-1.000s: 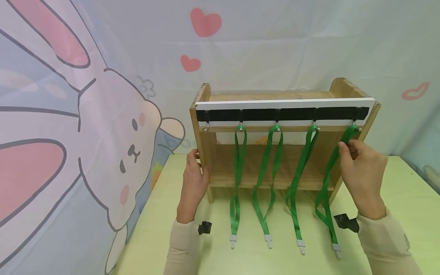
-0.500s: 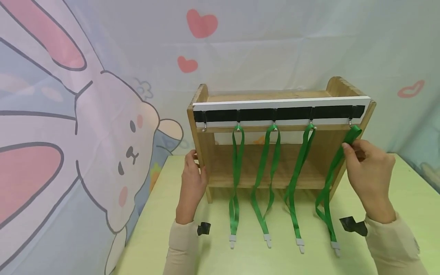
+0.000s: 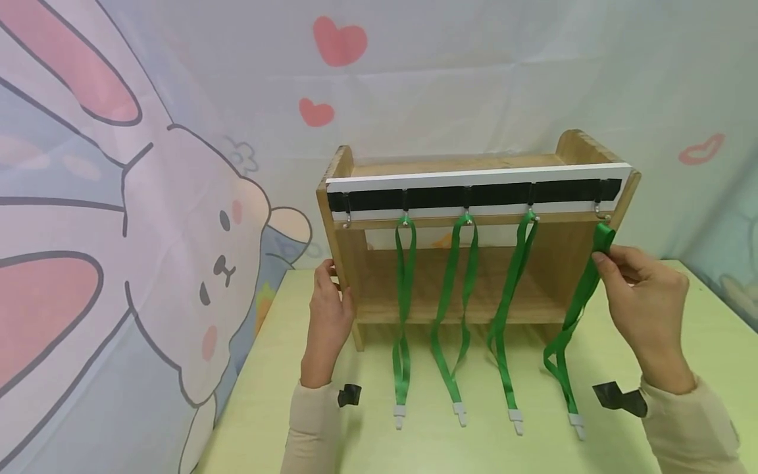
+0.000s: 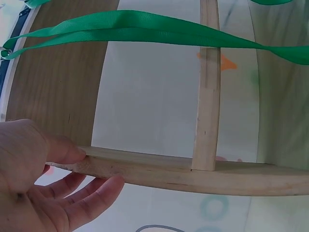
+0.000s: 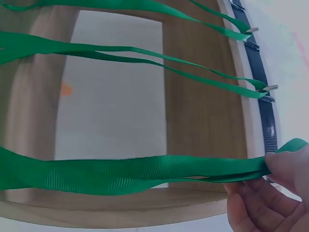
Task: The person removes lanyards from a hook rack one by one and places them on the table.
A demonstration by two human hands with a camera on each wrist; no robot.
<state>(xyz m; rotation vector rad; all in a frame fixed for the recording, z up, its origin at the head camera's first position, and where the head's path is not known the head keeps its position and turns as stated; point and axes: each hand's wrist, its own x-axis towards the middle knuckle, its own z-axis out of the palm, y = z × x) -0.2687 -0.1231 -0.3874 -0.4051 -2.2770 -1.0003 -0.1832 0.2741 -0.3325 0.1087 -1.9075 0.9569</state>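
Note:
My right hand [image 3: 648,306] pinches the rightmost green lanyard [image 3: 586,286] near its looped top between thumb and fingers. That loop stands apart from the rightmost hook [image 3: 599,210], just below it. The lanyard hangs down to a pale plastic clip [image 3: 576,426] at its lower end. My left hand [image 3: 328,316] holds the left side panel [image 4: 159,171] of a wooden shelf [image 3: 456,276], thumb on one face and fingers on the other in the left wrist view. Several hooks line a black strip [image 3: 438,197] on a white board across the shelf's top front.
More green lanyards hang from the middle hooks, among them a left one [image 3: 403,309], a middle one [image 3: 448,316] and a right one [image 3: 506,322]. The leftmost hook [image 3: 347,220] is bare. Below lies a pale green table [image 3: 266,395]; a printed cloth [image 3: 444,99] stands behind.
The rightmost lanyard's loop has come off its hook, and my right hand has drawn it slightly down and right. My left hand keeps its hold on the shelf. The view has shifted a little.

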